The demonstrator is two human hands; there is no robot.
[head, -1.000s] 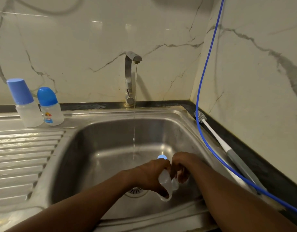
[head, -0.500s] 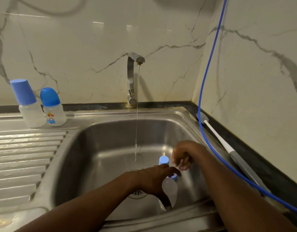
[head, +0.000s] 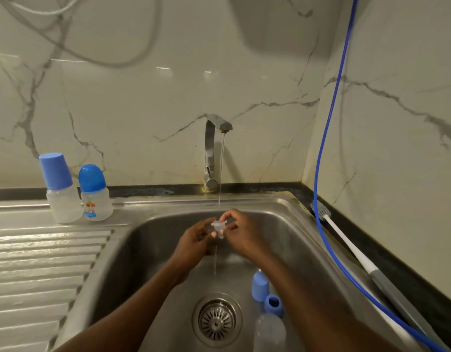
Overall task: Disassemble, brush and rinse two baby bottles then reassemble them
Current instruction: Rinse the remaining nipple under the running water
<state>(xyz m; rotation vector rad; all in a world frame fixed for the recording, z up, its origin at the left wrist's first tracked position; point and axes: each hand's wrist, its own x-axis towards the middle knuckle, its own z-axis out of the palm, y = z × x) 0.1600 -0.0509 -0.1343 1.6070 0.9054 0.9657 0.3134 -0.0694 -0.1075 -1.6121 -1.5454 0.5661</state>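
Rinsing under the tap (head: 210, 148): left hand (head: 193, 243) and right hand (head: 243, 233) pinch the clear teat (head: 218, 227) between them, tip seemingly down; its bottle (head: 269, 332) lies in the sink (head: 298, 224), nearer the right hand.

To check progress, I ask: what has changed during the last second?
The left hand let go of the bottle, which now lies in the sink beside the ring and cap. It and the right hand rose to the stream and pinch the nipple under it. The capped bottles, brush and tap stayed put.
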